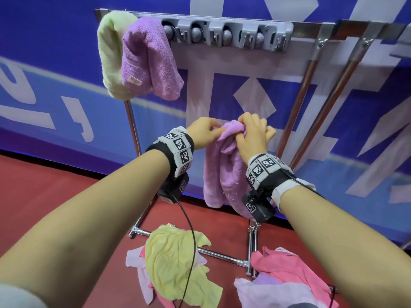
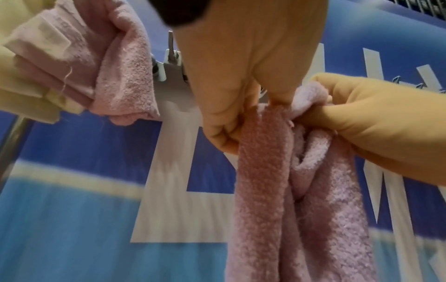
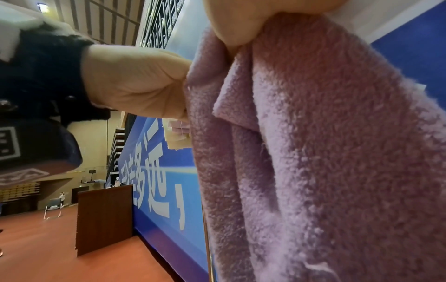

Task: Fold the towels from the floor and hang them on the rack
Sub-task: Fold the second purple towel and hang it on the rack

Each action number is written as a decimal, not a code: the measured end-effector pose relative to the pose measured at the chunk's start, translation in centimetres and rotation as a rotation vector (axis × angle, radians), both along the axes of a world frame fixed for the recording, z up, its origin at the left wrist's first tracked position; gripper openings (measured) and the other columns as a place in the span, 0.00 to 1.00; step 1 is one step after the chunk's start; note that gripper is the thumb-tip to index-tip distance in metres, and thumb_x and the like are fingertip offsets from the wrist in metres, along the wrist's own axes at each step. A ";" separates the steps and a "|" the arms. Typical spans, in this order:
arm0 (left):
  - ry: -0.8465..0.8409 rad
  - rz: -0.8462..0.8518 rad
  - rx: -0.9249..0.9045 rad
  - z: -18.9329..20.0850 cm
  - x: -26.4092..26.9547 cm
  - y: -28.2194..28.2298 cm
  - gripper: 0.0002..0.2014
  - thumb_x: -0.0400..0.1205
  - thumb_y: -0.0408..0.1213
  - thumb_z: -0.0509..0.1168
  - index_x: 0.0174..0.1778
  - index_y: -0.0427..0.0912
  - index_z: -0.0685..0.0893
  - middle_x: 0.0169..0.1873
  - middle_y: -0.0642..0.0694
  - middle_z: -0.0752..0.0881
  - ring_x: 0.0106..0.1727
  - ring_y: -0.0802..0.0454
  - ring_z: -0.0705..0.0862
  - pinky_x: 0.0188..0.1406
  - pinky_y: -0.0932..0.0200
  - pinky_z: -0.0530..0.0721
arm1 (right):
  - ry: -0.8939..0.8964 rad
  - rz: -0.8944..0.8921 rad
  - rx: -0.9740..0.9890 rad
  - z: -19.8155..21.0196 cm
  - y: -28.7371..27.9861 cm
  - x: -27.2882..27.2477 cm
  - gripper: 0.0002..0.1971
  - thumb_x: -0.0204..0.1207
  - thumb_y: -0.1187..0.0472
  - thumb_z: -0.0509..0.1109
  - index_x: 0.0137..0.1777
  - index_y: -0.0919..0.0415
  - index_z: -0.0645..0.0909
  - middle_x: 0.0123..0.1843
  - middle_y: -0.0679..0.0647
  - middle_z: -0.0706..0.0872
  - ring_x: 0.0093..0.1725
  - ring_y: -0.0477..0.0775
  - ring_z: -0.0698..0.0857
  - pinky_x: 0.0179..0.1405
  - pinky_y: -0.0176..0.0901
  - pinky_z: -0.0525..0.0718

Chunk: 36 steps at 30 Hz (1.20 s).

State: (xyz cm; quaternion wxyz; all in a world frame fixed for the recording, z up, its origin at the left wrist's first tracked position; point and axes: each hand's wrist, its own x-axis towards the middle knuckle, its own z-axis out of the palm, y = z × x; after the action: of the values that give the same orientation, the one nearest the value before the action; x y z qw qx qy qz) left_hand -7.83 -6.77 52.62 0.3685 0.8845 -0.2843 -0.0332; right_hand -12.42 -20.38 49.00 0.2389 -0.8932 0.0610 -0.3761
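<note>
A purple towel [image 1: 224, 174] hangs bunched in the air before the rack [image 1: 226, 34], held at its top by both hands. My left hand [image 1: 205, 133] pinches its upper left edge, and my right hand [image 1: 252, 134] grips the top right fold. The left wrist view shows the left hand [image 2: 241, 106] and the right hand [image 2: 362, 122] clutching the same towel [image 2: 289, 190]. The right wrist view is filled with the towel [image 3: 313, 152]. A green towel [image 1: 110, 54] and a folded purple towel [image 1: 149, 61] hang on the rack's left end.
On the red floor lie a yellow towel [image 1: 178, 263] over pale pink cloths and a pink towel [image 1: 287, 270] over a lilac one, around the rack's metal feet [image 1: 222, 255]. A blue banner wall [image 1: 55, 63] stands behind. Grey hooks [image 1: 222, 34] line the rack's top.
</note>
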 end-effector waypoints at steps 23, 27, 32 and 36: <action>-0.024 0.314 -0.191 -0.7 0.3 1.3 0.13 0.80 0.32 0.56 0.51 0.46 0.85 0.52 0.43 0.86 0.57 0.43 0.82 0.58 0.63 0.76 | 0.190 0.159 0.244 0.1 -3.2 -1.1 0.17 0.75 0.75 0.60 0.62 0.65 0.78 0.60 0.60 0.83 0.61 0.55 0.79 0.58 0.30 0.71; 0.006 0.075 0.091 -0.4 -0.8 0.2 0.24 0.74 0.47 0.69 0.67 0.56 0.78 0.56 0.43 0.75 0.57 0.50 0.75 0.72 0.49 0.69 | 0.049 0.301 0.337 1.5 -2.3 -1.1 0.11 0.72 0.74 0.67 0.51 0.62 0.84 0.45 0.51 0.87 0.46 0.46 0.83 0.45 0.20 0.75; -0.177 0.136 0.145 0.1 -1.3 -1.4 0.14 0.79 0.50 0.65 0.60 0.56 0.83 0.46 0.47 0.69 0.60 0.44 0.73 0.62 0.50 0.66 | 0.055 0.429 0.342 3.0 -1.6 -0.7 0.11 0.70 0.73 0.71 0.50 0.61 0.84 0.43 0.49 0.86 0.44 0.45 0.83 0.47 0.24 0.76; -0.188 0.268 0.058 0.7 -0.8 -1.4 0.12 0.83 0.48 0.59 0.53 0.50 0.85 0.52 0.43 0.76 0.63 0.41 0.74 0.60 0.51 0.64 | 0.082 0.328 0.360 2.2 -3.0 -0.9 0.12 0.71 0.62 0.74 0.54 0.54 0.80 0.45 0.46 0.83 0.48 0.48 0.81 0.61 0.39 0.78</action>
State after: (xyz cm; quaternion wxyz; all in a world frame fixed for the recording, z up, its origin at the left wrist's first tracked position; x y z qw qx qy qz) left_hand -8.66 -8.19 53.35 0.3158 0.9239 -0.1961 0.0911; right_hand -13.29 -23.38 51.17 0.4494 -0.8486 -0.0091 -0.2790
